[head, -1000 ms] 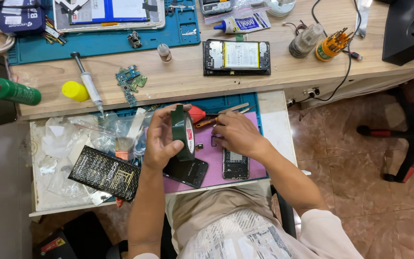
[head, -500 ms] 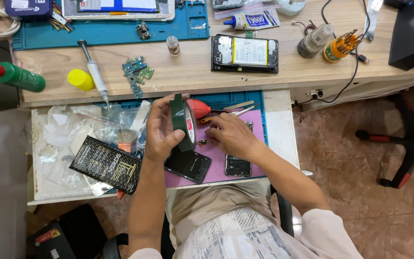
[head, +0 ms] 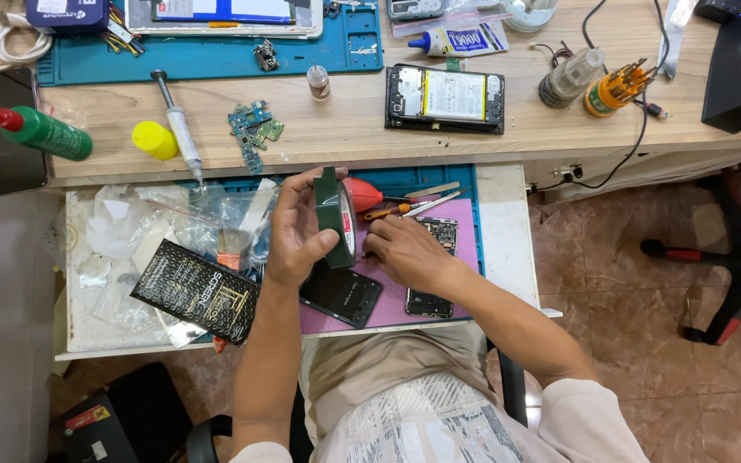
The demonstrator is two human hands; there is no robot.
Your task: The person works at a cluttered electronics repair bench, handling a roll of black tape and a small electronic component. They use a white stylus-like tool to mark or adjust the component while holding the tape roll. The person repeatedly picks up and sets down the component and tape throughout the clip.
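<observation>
A: What changed vs. a sec ago?

B: Not much. Left hand (head: pixel 298 227) stayed up w/ the tape roll (head: pixel 337 219), held on edge, fingers clamped round its rim. Right hand (head: pixel 405 251) slid in closer, so it touched the roll's lower side, just over the purple mat (head: pixel 465 257). Fingertips hidden behind the roll, so couldn't tell if they pinched the tape end or only pressed there.

A: Meaning?

B: My guess: the work sat at the roll itself, tape end being felt for, nothing pulled free yet.

A: Materials?

B: Roll was a dark green ring, matte outside, w/ a white-and-red inner core. Below it lay a glossy black phone back (head: pixel 341 295), flat on the mat. A bare circuit board (head: pixel 438 231) sat just beside the right hand, tweezers (head: pixel 426 204) and a red-handled tool (head: pixel 364 195) above. Crinkly clear plastic bags (head: pixel 173 227) and a flat black box (head: pixel 195 291) lay left on the pull-out tray (head: pixel 508 249). Wooden counter (head: pixel 345 129) above held an opened phone (head: pixel 445 99), battery showing.
</observation>
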